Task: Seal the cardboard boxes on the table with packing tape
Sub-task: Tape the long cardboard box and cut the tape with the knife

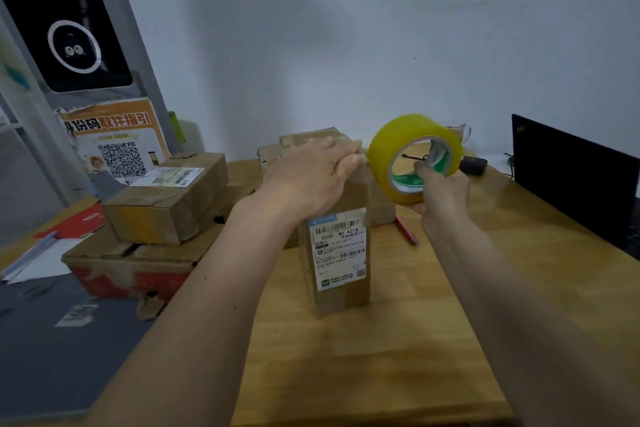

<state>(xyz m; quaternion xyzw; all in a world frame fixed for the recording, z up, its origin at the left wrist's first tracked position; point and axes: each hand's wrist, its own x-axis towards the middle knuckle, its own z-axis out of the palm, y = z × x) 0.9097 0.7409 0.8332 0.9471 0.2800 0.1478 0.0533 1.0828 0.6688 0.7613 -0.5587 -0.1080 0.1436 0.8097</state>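
We press our left hand, fingers straight and together, flat on top of the tall brown cardboard box with a white label standing mid-table; our right hand grips the yellow packing-tape roll just beside it.

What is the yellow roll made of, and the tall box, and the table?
The yellow roll in the right hand looks like shiny, see-through plastic tape wound on a ring that seems to be cardboard with green print. The tall box under the left hand looks like plain brown cardboard, dull and creased, with a paper label. The table looks like smooth light wood, maybe just a wood-look top.
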